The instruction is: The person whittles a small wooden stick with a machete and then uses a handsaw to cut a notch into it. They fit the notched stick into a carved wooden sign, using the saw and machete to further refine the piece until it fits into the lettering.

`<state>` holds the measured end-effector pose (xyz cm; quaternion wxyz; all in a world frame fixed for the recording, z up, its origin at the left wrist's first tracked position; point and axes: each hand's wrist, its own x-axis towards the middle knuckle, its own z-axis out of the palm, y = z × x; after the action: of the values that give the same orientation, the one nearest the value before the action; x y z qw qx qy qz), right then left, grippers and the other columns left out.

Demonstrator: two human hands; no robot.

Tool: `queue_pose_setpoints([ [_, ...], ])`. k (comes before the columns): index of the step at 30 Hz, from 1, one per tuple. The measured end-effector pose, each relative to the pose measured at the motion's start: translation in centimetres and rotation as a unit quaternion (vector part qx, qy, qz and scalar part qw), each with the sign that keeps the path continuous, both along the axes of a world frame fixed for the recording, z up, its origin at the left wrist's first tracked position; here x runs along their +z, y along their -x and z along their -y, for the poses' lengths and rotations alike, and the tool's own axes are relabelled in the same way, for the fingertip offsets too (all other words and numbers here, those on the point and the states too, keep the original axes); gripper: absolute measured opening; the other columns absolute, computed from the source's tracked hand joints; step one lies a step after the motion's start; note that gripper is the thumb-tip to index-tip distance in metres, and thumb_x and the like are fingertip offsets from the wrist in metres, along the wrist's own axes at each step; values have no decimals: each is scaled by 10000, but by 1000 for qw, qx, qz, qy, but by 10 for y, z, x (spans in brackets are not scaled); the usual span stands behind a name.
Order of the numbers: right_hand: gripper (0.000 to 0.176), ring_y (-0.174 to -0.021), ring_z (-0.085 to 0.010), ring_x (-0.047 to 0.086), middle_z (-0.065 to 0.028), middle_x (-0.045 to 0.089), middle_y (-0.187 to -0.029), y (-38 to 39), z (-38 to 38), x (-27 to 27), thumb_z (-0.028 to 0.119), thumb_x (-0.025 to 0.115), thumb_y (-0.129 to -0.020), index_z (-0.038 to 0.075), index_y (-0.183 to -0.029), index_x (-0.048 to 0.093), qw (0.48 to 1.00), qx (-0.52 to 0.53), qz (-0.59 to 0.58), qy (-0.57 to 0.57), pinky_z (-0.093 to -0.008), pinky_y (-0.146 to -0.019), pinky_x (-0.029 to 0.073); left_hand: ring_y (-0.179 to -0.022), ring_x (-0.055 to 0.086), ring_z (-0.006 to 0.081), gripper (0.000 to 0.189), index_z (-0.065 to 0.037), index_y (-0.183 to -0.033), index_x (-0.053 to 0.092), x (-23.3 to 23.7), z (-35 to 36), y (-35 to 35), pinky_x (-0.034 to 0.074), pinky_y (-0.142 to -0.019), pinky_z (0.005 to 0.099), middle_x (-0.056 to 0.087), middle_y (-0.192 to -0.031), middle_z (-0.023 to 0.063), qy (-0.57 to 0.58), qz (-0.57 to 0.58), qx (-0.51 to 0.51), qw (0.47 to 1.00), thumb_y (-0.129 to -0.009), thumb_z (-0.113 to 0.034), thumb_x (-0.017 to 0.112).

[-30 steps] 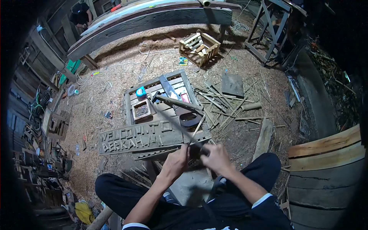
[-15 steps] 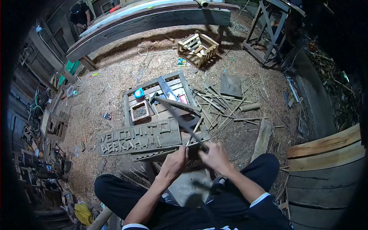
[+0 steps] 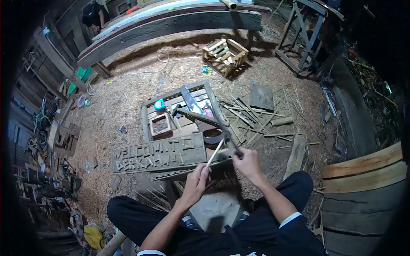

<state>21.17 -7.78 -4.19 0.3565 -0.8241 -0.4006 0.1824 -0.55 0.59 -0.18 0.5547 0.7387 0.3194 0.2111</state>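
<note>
My left hand (image 3: 196,184) is closed on a thin pale stick (image 3: 215,152) that points up and away. In my right hand (image 3: 248,164) is the handle of a long dark-bladed knife (image 3: 226,133), its blade blurred and close beside the stick's far end. Left of the hands, a wooden sign board (image 3: 158,153) carries raised stick letters, "WELCOM. TO" above "BERKAH" and further strokes. It lies on the near edge of a low slatted table (image 3: 146,128). A handsaw (image 3: 190,100), a hammer (image 3: 174,110), a turquoise tape measure (image 3: 159,105) and a small wooden box (image 3: 160,125) of bits lie behind it.
Cut sticks (image 3: 252,121) and a dark square board (image 3: 261,97) litter the ground on the right. A slatted wooden crate (image 3: 225,56) stands farther back, before a long workbench (image 3: 171,30). Another person (image 3: 95,16) bends at its far left. Planks (image 3: 363,192) lie at lower right.
The knife blade has swung from pointing far left over the table to pointing more upright near the stick's end. My right hand has shifted slightly up and right. The view has shifted slightly.
</note>
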Motion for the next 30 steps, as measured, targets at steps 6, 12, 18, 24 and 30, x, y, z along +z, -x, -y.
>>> queue_pose_setpoints([
  [6, 212, -628, -366, 675, -204, 639, -668, 14, 3, 50, 190, 695, -852, -21, -856, 679, 998, -1, -52, -37, -445, -612, 501, -699, 408, 51, 326, -26, -1171, 630, -17, -9, 6, 365, -627, 227, 457, -793, -53, 205, 90, 7, 975, -1108, -299, 463],
  [12, 222, -656, -361, 684, -172, 655, -670, 36, 4, 33, 231, 737, -808, 38, -918, 734, 997, 62, -51, -3, -451, -643, 523, -654, 388, 34, 299, -92, -1240, 541, -3, -3, 9, 351, -568, 209, 427, -798, -66, 396, 77, 40, 914, -1114, -344, 441],
  [18, 225, -759, -408, 697, -195, 685, -736, 52, 4, 31, 240, 751, -775, 66, -912, 705, 987, 155, 30, 37, -513, -712, 544, -665, 436, 58, 238, -136, -1217, 502, 3, -1, 5, 397, -577, 223, 453, -816, -63, 355, 55, 59, 931, -1097, -340, 474],
  [24, 243, -780, -416, 697, -198, 691, -760, 57, 2, 29, 199, 731, -726, 61, -917, 672, 979, 194, 57, 5, -525, -727, 540, -598, 353, 55, 150, -133, -1197, 485, -5, -3, 6, 300, -509, 214, 385, -747, -68, 463, 99, 48, 879, -1053, -133, 443],
  [30, 283, -784, -417, 699, -202, 703, -796, 46, -2, 23, 167, 701, -684, 78, -953, 714, 979, 191, 73, 8, -505, -756, 554, -568, 274, 50, 33, -132, -1054, 465, 6, -4, 5, 232, -479, 233, 296, -706, -66, 538, 148, 38, 829, -1075, -138, 441],
])
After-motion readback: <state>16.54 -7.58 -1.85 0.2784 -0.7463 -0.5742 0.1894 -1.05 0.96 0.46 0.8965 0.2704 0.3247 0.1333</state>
